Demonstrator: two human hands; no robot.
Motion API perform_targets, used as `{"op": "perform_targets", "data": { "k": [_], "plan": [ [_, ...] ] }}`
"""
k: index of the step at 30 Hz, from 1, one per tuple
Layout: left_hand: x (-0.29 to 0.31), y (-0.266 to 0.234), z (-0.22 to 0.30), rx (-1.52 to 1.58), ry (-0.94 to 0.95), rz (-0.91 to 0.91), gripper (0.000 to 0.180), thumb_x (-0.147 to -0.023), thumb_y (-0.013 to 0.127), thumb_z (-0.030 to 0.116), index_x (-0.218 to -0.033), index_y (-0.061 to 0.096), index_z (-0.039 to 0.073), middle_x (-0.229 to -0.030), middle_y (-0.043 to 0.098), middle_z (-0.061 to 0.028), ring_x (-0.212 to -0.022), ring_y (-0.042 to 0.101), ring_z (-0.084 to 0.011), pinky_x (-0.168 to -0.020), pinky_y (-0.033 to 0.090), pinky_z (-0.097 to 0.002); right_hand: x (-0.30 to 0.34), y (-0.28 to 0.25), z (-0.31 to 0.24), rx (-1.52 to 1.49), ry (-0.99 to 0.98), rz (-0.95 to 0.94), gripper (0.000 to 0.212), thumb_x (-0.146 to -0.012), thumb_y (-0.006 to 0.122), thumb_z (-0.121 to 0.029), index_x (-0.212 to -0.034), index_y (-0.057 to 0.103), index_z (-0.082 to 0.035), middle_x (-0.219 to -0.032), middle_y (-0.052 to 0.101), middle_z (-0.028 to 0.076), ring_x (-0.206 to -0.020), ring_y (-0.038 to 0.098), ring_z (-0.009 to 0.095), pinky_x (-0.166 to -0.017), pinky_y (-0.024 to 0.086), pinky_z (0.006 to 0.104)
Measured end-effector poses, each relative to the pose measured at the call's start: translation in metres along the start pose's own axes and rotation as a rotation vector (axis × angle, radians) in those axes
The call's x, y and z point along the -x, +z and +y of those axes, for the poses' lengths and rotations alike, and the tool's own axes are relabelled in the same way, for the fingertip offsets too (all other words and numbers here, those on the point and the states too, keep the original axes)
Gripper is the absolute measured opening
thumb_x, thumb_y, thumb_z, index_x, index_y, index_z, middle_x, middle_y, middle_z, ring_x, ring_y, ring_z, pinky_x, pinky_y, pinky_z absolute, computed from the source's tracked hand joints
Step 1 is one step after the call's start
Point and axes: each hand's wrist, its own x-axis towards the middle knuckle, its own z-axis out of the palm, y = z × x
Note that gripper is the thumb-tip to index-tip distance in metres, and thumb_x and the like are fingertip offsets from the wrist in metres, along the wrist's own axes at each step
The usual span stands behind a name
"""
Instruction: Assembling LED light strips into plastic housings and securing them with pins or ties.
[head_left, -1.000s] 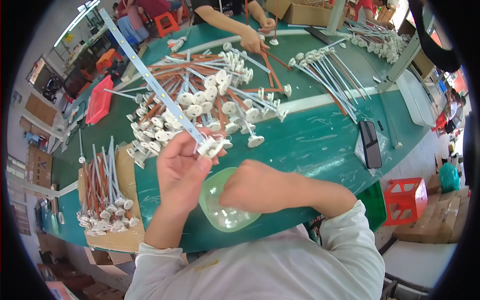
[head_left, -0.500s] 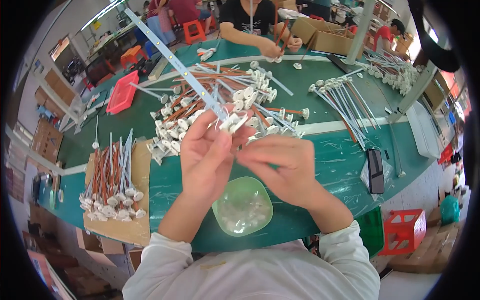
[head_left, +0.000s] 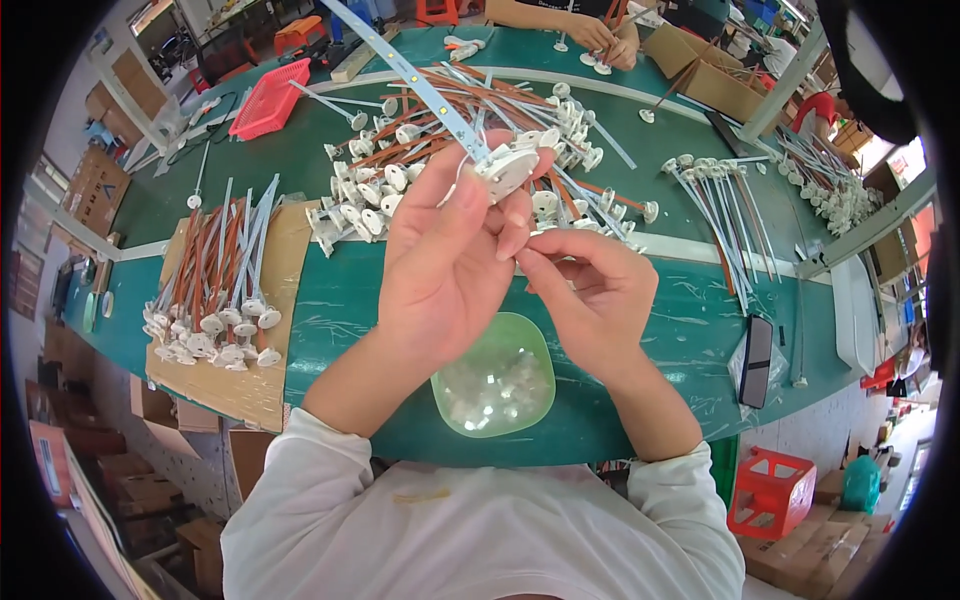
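Observation:
My left hand (head_left: 440, 262) is closed around the white round base (head_left: 511, 176) of an LED light strip (head_left: 420, 88), a stiff pale-blue bar slanting up to the far left. A thin white wire loops beside the base. Just to the right, my right hand (head_left: 600, 300) pinches with thumb and forefinger against the left fingertips; whatever is in the pinch is too small to make out. Below both hands stands a light-green bowl (head_left: 521, 332) of small clear pieces. Behind them lies a heap of similar strips with white bases (head_left: 372, 192).
Bundled strips (head_left: 232, 322) lie on cardboard (head_left: 285, 250) at left, with another bundle (head_left: 720, 205) at right. A phone (head_left: 755, 362) rests near the right edge. A red basket (head_left: 270, 100) and a co-worker's hands (head_left: 605, 40) are across the green table; a metal post (head_left: 870, 232) rises at right.
The view has tipped, so the table sits higher in the picture. The white base has turned to show its round face, and my right fingertips have come against my left fingers.

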Motion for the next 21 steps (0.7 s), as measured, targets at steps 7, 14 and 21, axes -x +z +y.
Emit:
{"op": "perform_targets", "data": {
  "k": [7,14,21],
  "plan": [
    [0.000,0.004,0.000,0.111,-0.039,0.066,0.039,-0.104,0.046,0.020,-0.138,0.043,0.002,-0.133,0.054,-0.0218,-0.085,0.051,-0.0113,-0.073,0.043,-0.0254,-0.005,-0.005,0.003,0.341,-0.369,0.005,0.016,-0.073,0.073,0.008,-0.088,0.070,0.001,-0.079,0.069,0.012,-0.067,0.067,0.021,-0.059,0.053,0.0269],
    [0.000,-0.003,-0.007,0.137,-0.034,-0.023,0.041,-0.104,0.045,0.021,-0.140,0.041,0.001,-0.135,0.051,-0.0231,-0.088,0.052,-0.0118,-0.073,0.043,-0.0255,-0.010,-0.007,0.007,0.403,-0.597,0.064,0.020,-0.068,0.074,0.010,-0.085,0.068,0.002,-0.076,0.068,0.011,-0.064,0.065,0.022,-0.056,0.051,0.0280],
    [0.002,-0.002,-0.008,0.048,-0.004,-0.032,0.042,-0.100,0.053,0.012,-0.139,0.042,0.001,-0.132,0.054,-0.0250,-0.097,0.061,-0.0176,-0.078,0.049,-0.0284,-0.008,-0.014,0.000,0.468,-0.604,0.048,0.021,-0.067,0.072,0.013,-0.085,0.067,0.002,-0.075,0.068,0.012,-0.062,0.064,0.023,-0.055,0.050,0.0286]
  ]
}}
